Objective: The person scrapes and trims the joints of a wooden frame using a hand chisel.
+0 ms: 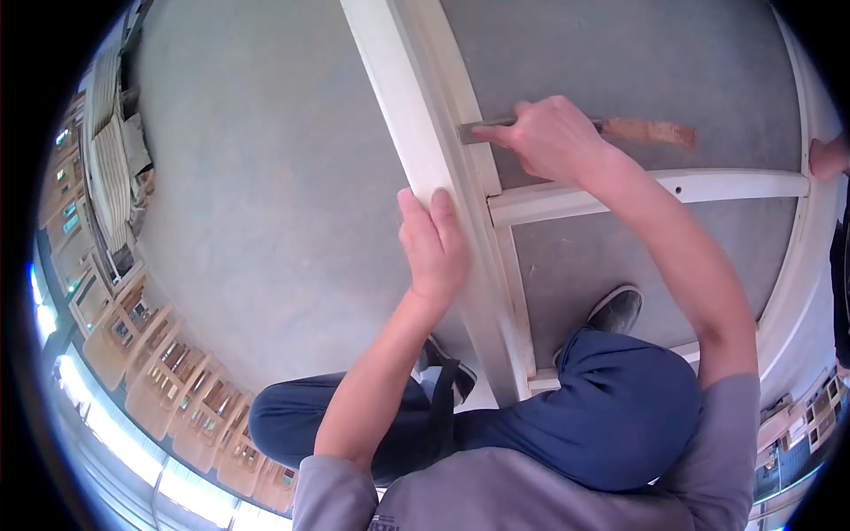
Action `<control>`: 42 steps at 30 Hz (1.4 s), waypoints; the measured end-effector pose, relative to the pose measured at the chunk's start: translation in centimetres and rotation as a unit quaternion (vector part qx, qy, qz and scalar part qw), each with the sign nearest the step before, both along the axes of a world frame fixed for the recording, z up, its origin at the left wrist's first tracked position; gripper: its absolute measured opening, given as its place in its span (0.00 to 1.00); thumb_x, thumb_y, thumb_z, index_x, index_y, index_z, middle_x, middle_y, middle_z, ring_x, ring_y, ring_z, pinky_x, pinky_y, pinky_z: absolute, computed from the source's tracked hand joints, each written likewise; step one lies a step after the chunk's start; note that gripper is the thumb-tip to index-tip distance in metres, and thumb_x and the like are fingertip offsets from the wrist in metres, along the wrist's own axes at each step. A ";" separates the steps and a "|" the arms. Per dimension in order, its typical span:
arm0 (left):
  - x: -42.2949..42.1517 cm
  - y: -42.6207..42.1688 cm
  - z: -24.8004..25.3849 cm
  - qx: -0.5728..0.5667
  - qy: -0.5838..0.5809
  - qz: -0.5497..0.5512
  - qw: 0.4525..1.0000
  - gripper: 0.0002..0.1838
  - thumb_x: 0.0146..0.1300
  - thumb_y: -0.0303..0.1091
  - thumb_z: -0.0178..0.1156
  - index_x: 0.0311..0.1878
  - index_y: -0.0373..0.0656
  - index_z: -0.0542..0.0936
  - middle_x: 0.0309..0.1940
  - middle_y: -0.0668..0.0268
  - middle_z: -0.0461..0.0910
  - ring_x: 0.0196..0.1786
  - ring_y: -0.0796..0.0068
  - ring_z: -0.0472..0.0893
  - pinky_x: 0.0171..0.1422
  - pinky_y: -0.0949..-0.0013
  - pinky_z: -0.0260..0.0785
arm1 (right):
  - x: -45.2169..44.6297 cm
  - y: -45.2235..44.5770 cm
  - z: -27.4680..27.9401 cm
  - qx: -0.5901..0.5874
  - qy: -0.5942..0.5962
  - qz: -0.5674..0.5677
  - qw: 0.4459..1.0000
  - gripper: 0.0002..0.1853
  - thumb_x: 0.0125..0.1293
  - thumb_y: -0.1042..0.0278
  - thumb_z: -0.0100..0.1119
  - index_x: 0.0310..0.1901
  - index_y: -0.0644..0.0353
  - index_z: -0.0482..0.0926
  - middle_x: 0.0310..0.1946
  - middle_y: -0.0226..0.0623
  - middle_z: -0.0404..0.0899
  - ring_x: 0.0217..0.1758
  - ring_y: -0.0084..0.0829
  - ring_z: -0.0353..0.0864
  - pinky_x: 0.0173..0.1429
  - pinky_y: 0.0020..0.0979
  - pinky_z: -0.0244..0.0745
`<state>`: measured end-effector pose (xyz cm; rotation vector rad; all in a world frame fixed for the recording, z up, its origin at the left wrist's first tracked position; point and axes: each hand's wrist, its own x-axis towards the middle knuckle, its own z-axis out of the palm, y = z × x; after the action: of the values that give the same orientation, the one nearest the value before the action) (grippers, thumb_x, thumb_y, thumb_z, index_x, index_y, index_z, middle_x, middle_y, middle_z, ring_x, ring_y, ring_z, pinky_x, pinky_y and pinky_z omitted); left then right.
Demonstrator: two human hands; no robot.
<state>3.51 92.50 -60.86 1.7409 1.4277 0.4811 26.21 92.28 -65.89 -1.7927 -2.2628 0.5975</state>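
A white-painted wooden frame [469,257] with a crossbar [611,196] lies over the grey floor in front of me. My left hand [432,243] grips its long near rail, with fingers over the top edge. Above the crossbar, my right hand [558,137] is closed around the shank of what looks like a chisel [651,131] with a worn wooden handle. The handle points right, away from the rail. Its flat metal end touches the inner side of the long rail, and my index finger stretches along it. The exact cutting edge is too small to make out.
Another person's hand [828,157] rests on the frame's far right rail. My shoe [617,310] stands inside the lower frame opening. Stacked wooden frames [177,380] line the left side, beside a pile of pale strips [111,177]. More wooden pieces [815,411] stand at the lower right.
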 end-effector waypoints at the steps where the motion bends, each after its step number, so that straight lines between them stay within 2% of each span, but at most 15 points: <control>1: 0.2 0.0 0.0 -0.003 -0.002 0.000 1.000 0.19 0.81 0.45 0.48 0.47 0.34 0.68 0.29 0.48 0.81 0.32 0.46 0.82 0.37 0.53 0.72 | 0.0 0.3 0.2 -0.014 -0.005 0.009 1.000 0.28 0.55 0.73 0.63 0.59 0.36 0.86 0.24 0.44 0.79 0.28 0.44 0.84 0.33 0.42 0.81; 4: 0.2 -0.2 0.5 -0.052 0.021 0.010 0.998 0.18 0.82 0.43 0.45 0.47 0.33 0.70 0.36 0.52 0.79 0.37 0.62 0.77 0.44 0.58 0.71 | -0.6 1.4 1.9 -0.032 -0.003 0.021 0.999 0.26 0.56 0.75 0.62 0.57 0.39 0.87 0.24 0.45 0.82 0.30 0.47 0.85 0.35 0.43 0.82; 7: 0.2 -0.4 0.1 -0.051 0.023 0.018 0.998 0.18 0.82 0.42 0.45 0.46 0.33 0.70 0.35 0.51 0.78 0.37 0.62 0.77 0.44 0.59 0.71 | -1.7 2.3 2.5 -0.063 -0.071 0.023 0.995 0.25 0.55 0.75 0.62 0.55 0.39 0.88 0.24 0.45 0.83 0.33 0.48 0.87 0.37 0.44 0.82; 10: 0.2 -0.1 -0.3 -0.012 0.022 0.002 1.000 0.21 0.81 0.47 0.47 0.46 0.33 0.66 0.29 0.47 0.79 0.32 0.45 0.81 0.38 0.52 0.72 | -1.3 1.7 1.7 -0.085 -0.014 -0.005 0.996 0.27 0.54 0.73 0.65 0.57 0.37 0.87 0.26 0.43 0.83 0.32 0.46 0.86 0.36 0.43 0.82; 13: 0.3 -0.1 -0.1 0.006 0.039 -0.007 0.999 0.22 0.81 0.47 0.47 0.48 0.33 0.66 0.30 0.47 0.80 0.34 0.44 0.82 0.40 0.51 0.72 | -0.5 0.8 0.4 -0.034 0.005 -0.007 0.999 0.29 0.53 0.72 0.66 0.58 0.33 0.86 0.28 0.40 0.82 0.31 0.44 0.85 0.35 0.41 0.82; 16: 0.2 -0.2 0.4 -0.016 0.017 -0.001 1.000 0.22 0.82 0.47 0.45 0.49 0.32 0.71 0.37 0.51 0.78 0.40 0.58 0.77 0.48 0.56 0.70 | 0.4 -0.3 -0.7 -0.006 -0.018 0.007 1.000 0.27 0.59 0.72 0.62 0.59 0.31 0.85 0.31 0.40 0.84 0.34 0.45 0.86 0.38 0.42 0.83; 19: 0.0 -0.2 -0.2 -0.019 0.019 0.007 1.000 0.22 0.81 0.47 0.45 0.50 0.32 0.71 0.37 0.51 0.78 0.41 0.58 0.77 0.48 0.56 0.70 | 0.4 -1.7 1.6 0.092 0.113 -0.099 0.984 0.28 0.59 0.71 0.62 0.60 0.29 0.85 0.30 0.40 0.83 0.33 0.43 0.86 0.36 0.41 0.83; 22: -0.1 0.0 -0.2 0.004 0.024 -0.002 1.000 0.20 0.80 0.46 0.47 0.48 0.33 0.68 0.31 0.48 0.80 0.34 0.47 0.82 0.41 0.52 0.72 | 0.5 -2.3 2.4 -0.001 -0.009 -0.077 0.997 0.27 0.59 0.73 0.62 0.60 0.32 0.85 0.30 0.42 0.84 0.32 0.43 0.86 0.34 0.42 0.81; 28: 0.0 0.0 -0.1 -0.011 0.004 0.003 1.000 0.20 0.80 0.47 0.47 0.46 0.33 0.68 0.31 0.46 0.81 0.34 0.44 0.82 0.41 0.50 0.72 | -0.3 -1.3 1.2 -0.010 0.006 -0.055 0.998 0.22 0.62 0.74 0.59 0.56 0.41 0.88 0.28 0.42 0.85 0.31 0.46 0.86 0.34 0.44 0.82; 31: -0.1 0.0 -0.2 -0.002 0.021 -0.005 1.000 0.21 0.80 0.47 0.47 0.47 0.33 0.67 0.31 0.46 0.81 0.34 0.43 0.82 0.41 0.50 0.72 | -0.4 -0.2 1.4 -0.021 0.001 -0.039 0.999 0.17 0.64 0.71 0.59 0.52 0.44 0.89 0.28 0.43 0.85 0.34 0.46 0.87 0.35 0.45 0.82; 34: 0.1 -0.1 0.1 -0.019 0.025 0.003 1.000 0.20 0.80 0.46 0.47 0.48 0.33 0.67 0.32 0.44 0.81 0.35 0.42 0.81 0.41 0.49 0.72 | -0.9 0.6 1.0 -0.055 -0.017 -0.022 0.998 0.28 0.58 0.75 0.60 0.60 0.38 0.86 0.24 0.41 0.79 0.33 0.41 0.84 0.37 0.40 0.81; 37: -0.1 -0.2 -0.6 0.018 0.044 -0.008 0.999 0.21 0.80 0.47 0.47 0.48 0.33 0.67 0.33 0.43 0.81 0.35 0.40 0.82 0.41 0.48 0.72 | -1.4 2.5 1.5 -0.091 -0.045 -0.009 0.995 0.29 0.56 0.75 0.61 0.60 0.36 0.85 0.25 0.41 0.80 0.31 0.42 0.84 0.36 0.41 0.81; 40: 0.4 -0.2 0.8 -0.033 0.030 0.010 0.999 0.21 0.81 0.45 0.45 0.48 0.32 0.70 0.39 0.49 0.78 0.42 0.54 0.78 0.48 0.53 0.70 | -1.1 1.4 0.7 -0.040 -0.032 -0.021 0.998 0.29 0.56 0.74 0.62 0.59 0.34 0.85 0.26 0.41 0.79 0.27 0.42 0.83 0.33 0.42 0.81; 42: 0.0 -0.6 0.6 -0.033 0.037 0.007 0.999 0.21 0.81 0.47 0.46 0.47 0.32 0.69 0.34 0.45 0.80 0.37 0.46 0.81 0.43 0.50 0.71 | -0.6 -1.0 2.0 -0.005 0.010 -0.035 0.999 0.24 0.60 0.69 0.61 0.58 0.37 0.86 0.27 0.42 0.81 0.30 0.43 0.86 0.34 0.42 0.83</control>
<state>3.53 91.86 -60.22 1.7121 1.4913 0.3765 25.56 91.23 -63.94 -1.8551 -2.1782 0.6124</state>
